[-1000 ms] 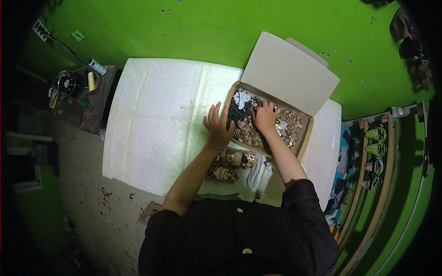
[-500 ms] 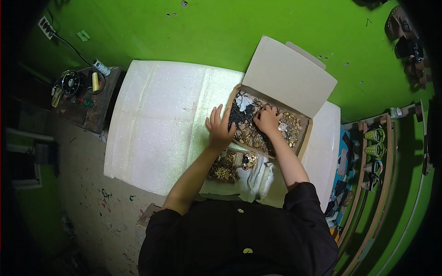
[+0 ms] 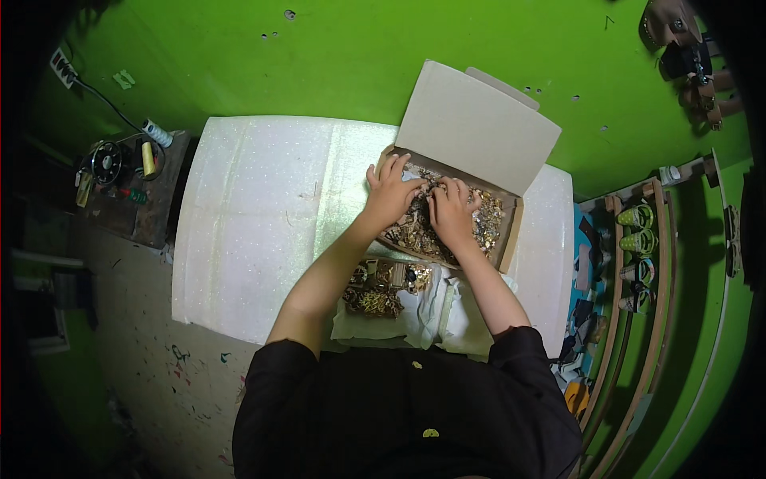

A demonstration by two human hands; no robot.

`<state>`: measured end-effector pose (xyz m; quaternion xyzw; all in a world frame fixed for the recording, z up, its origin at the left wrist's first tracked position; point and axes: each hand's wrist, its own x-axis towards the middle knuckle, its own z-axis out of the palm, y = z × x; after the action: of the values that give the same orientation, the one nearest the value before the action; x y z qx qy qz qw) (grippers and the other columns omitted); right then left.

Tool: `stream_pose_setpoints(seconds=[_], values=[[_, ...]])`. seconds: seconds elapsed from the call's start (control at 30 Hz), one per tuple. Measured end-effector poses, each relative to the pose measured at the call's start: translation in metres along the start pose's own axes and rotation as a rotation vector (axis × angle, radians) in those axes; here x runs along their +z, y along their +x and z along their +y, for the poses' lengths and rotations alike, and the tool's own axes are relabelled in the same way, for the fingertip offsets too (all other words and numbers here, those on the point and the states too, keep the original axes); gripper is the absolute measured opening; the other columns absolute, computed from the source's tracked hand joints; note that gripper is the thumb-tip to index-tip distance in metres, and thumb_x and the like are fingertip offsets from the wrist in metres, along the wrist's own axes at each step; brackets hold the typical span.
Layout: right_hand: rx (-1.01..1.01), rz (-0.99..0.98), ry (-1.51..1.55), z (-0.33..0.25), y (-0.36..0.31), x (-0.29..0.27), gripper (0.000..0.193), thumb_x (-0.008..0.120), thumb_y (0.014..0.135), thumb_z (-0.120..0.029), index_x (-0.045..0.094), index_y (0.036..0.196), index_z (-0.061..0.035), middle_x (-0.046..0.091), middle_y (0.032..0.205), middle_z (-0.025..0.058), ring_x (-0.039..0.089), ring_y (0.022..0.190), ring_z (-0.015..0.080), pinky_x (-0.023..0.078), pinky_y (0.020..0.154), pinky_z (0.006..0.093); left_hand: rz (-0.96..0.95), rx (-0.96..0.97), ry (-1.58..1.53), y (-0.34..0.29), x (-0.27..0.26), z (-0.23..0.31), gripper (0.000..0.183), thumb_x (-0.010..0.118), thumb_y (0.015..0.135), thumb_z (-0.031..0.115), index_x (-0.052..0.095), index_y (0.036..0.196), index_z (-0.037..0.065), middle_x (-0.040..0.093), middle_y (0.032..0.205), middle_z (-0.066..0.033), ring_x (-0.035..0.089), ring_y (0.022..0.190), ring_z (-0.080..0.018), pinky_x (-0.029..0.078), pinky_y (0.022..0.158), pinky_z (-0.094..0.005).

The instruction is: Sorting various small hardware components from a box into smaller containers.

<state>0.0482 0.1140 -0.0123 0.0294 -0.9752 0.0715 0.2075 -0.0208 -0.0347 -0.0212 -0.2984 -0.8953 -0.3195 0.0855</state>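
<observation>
An open cardboard box [image 3: 511, 239] holds a heap of small gold, brown and black metal-looking pieces [image 3: 488, 227]; their exact kind is too small to make out. My left hand [image 3: 389, 198] lies over the box's left side, fingers spread and thumb pointing toward the right hand. Over the middle of the heap, my right hand [image 3: 453, 214] rests with bent, parted fingers, their tips among the pieces. The two hands are close together. Nearer to me, a second container holds gold pieces [image 3: 373, 302] beside crumpled white wrapping [image 3: 435, 307].
The box's lid [image 3: 479, 124] stands raised against the green wall [image 3: 319, 60]. Beneath everything is a sparkly white covered table [image 3: 255, 223]. A small side table [image 3: 148, 215] with thread spools [image 3: 149, 158] stands left. Sandals [image 3: 637, 243] sit on a wooden rack at right.
My left hand has moved further in over the box, nearer the right hand. My right hand stays in the heap. The whole view has shifted slightly.
</observation>
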Motion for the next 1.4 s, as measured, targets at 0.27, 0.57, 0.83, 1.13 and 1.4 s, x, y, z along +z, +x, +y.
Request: stream_pose_setpoints(seconds=[0.27,0.57,0.83,1.13,1.4], values=[[0.054,0.105,0.043,0.003,-0.004,-0.001,0.016,0.06,0.082,-0.02,0.059,0.095,-0.0113,0.051,0.117,0.0035,0.04,0.118,0.0237,0.017,0.094,0.0519,-0.213,0.145,0.012,0.013,-0.009,-0.015,0.018,0.065,0.078,0.029,0.071,0.094,0.025,0.036,0.14,-0.0122,0.025,0.132,-0.0323,0.009,0.1,-0.0644],[0.125,0.001,0.037,0.011,0.003,-0.009,0.024,0.066,0.077,-0.022,0.061,0.098,-0.0133,0.051,0.117,0.0025,0.041,0.117,0.0241,0.018,0.095,0.0531,0.049,0.104,0.111,0.018,-0.027,-0.016,0.015,0.064,0.08,0.026,0.071,0.093,0.023,0.042,0.134,-0.0092,0.029,0.13,-0.0309,0.013,0.096,-0.0662],[0.41,-0.327,0.693,0.012,0.031,-0.018,0.035,0.065,0.078,-0.045,0.071,0.089,-0.0121,0.058,0.114,0.0046,0.042,0.116,0.0222,0.02,0.097,0.0371,0.048,0.079,0.104,0.006,-0.041,-0.004,0.02,0.066,0.078,0.028,0.071,0.098,0.027,0.041,0.135,-0.0076,0.028,0.13,-0.0303,0.012,0.096,-0.066],[0.329,-0.278,0.213,-0.015,0.031,-0.057,0.011,0.063,0.078,-0.021,0.07,0.081,-0.0123,0.058,0.105,0.0037,0.042,0.114,0.0244,0.017,0.096,0.0596,0.004,0.003,0.22,-0.008,-0.038,-0.008,0.027,0.067,0.077,0.027,0.068,0.103,0.024,0.036,0.138,-0.0101,0.027,0.131,-0.0312,0.014,0.097,-0.0663],[0.346,-0.086,0.126,-0.012,0.014,-0.09,0.011,0.063,0.079,-0.02,0.069,0.085,-0.0137,0.054,0.107,0.0064,0.04,0.115,0.0277,0.017,0.096,0.0603,0.039,-0.213,0.173,-0.035,-0.063,-0.004,0.041,0.063,0.076,0.025,0.059,0.117,0.015,0.031,0.139,-0.0189,0.022,0.132,-0.0354,0.011,0.098,-0.0674]])
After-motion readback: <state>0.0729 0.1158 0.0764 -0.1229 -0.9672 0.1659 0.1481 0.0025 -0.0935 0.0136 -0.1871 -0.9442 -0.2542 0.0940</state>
